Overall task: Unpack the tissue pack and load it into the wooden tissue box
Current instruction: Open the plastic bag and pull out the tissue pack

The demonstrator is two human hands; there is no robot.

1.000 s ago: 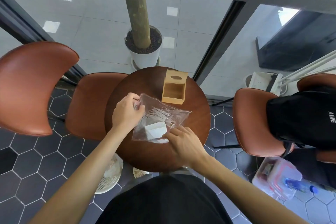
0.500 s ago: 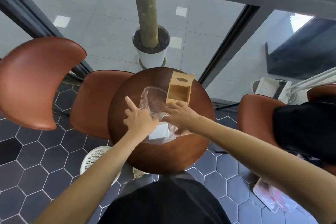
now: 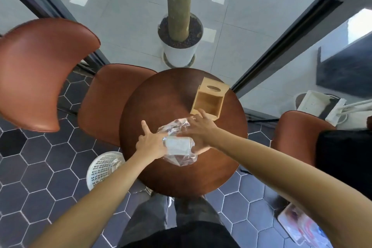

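Note:
A white tissue pack (image 3: pixel 178 144) lies in a crumpled clear plastic wrapper (image 3: pixel 177 129) at the middle of a round brown table (image 3: pixel 161 175). My left hand (image 3: pixel 150 143) grips the pack's left end through the wrapper, index finger stretched out. My right hand (image 3: pixel 198 129) reaches over the wrapper's far right side and holds the plastic, fingertips close to the box. The wooden tissue box (image 3: pixel 210 99) lies on its side at the table's far right, its open side facing me and its oval slot on top.
Brown leather chairs stand at the left (image 3: pixel 40 74), behind the table (image 3: pixel 104 102) and at the right (image 3: pixel 296 133). A white perforated bin (image 3: pixel 104 167) sits on the floor left of the table. A potted trunk (image 3: pixel 180 46) stands beyond the table.
The wrapper went from spread flat to bunched up around the pack. My right hand moved from the pack's near right end to the far side, close to the box. The camera shifted.

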